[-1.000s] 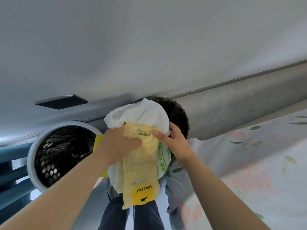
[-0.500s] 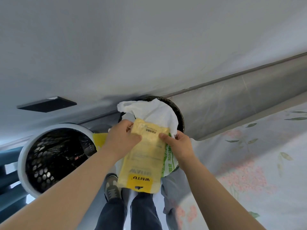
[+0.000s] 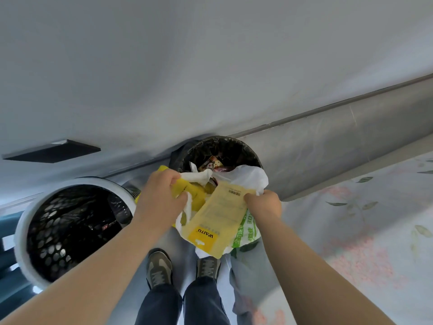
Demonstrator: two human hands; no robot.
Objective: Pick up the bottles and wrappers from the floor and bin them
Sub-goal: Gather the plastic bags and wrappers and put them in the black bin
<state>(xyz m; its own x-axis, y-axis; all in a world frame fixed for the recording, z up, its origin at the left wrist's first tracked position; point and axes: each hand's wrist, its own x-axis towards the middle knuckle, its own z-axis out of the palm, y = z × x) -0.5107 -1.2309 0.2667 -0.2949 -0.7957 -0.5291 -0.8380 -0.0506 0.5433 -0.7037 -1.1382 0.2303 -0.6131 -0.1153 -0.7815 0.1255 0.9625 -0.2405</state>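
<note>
A round bin lined with a black bag stands against the wall, with some wrappers inside. Just in front of its rim I hold a bundle of rubbish. My left hand grips a yellow wrapper and the left edge of a white plastic bag. My right hand pinches the top corner of a pale yellow WAITU packet together with the white bag's right edge. The bag's green-printed lower part hangs beneath the packet.
A white perforated basket with dark contents stands left of the bin. A bed with a flowered sheet fills the right side. My two shoes are on the floor below the bundle. A dark flat panel sits on the wall.
The hands have spread apart, pulling the white bag open, and the bin's inside now shows behind it. The yellow packet has tilted to the right.
</note>
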